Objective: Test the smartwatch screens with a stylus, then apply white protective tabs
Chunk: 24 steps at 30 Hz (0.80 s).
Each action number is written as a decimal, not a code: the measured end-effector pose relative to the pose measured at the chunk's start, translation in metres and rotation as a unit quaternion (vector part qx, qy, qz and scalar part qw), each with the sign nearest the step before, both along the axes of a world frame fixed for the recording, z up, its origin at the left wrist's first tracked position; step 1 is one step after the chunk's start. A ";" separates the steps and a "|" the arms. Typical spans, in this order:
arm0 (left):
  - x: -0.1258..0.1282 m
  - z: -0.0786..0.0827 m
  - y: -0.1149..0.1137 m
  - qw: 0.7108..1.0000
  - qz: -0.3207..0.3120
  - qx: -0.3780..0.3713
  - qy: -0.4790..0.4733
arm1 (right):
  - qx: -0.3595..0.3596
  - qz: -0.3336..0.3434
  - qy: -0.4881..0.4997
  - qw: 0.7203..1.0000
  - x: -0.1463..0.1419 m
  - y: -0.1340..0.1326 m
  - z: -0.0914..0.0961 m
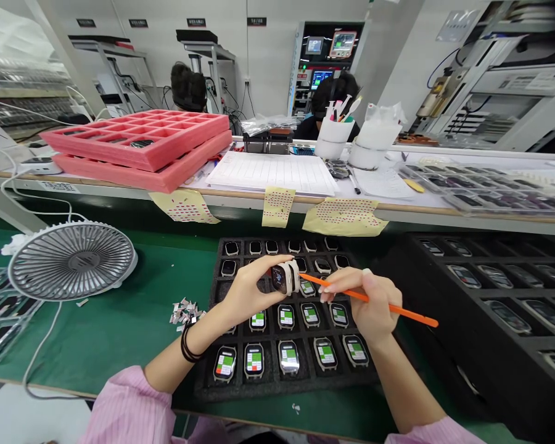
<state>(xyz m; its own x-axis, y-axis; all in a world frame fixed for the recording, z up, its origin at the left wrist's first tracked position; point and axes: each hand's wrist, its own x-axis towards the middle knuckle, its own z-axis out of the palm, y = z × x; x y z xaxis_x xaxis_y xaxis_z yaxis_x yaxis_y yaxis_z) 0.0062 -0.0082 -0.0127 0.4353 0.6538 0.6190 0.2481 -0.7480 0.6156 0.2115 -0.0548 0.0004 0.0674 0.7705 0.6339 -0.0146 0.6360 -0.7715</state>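
- We hold the smartwatch (283, 277) in the left hand (247, 298), with the fingers closed around its pale case. It sits above the middle of the black foam tray (204, 385), toward the far side.
- The right hand (367, 302) grips an orange stick (400, 311) in a pen hold, with the fingers closed. We cannot tell whether its tip touches the smartwatch or lies just beside it.
- The smartwatch's dark screen faces left and toward us. Its long axis appears near upright, tilted slightly; the hand hides part of it.
- The orange stick's long axis runs from the near right to the far left, and its tip points left at the smartwatch.
- Risk: a loosened hold could drop the smartwatch onto the watches below.
- Risk: pressure or a slip of the orange stick could scratch the case or screen.
- The tray stands on the green mat (97, 345) of the worktop; its near rows hold watches with green-and-white screens (288, 357).
- A white desk fan (71, 260) and a pile of metallic scraps (185, 312) lie left of the tray. A second black tray (444, 246) lies right of it.
- Red foam trays (134, 139) rest on the far shelf (305, 200).
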 end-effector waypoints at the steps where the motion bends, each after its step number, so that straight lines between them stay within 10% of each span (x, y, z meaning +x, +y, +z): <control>1: 0.000 0.000 0.000 1.000 0.001 0.005 -0.001 | 0.002 -0.007 -0.007 1.000 0.000 0.000 -0.001; 24: 0.002 0.002 -0.005 1.000 0.002 0.012 0.004 | 0.034 0.033 -0.018 0.999 -0.007 -0.005 0.000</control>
<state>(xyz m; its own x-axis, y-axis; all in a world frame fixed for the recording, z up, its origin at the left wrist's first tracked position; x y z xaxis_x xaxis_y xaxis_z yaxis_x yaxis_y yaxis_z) 0.0078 -0.0128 -0.0110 0.4370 0.6410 0.6309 0.2560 -0.7611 0.5959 0.2045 -0.0597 0.0006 -0.0061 0.7280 0.6855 -0.0321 0.6850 -0.7278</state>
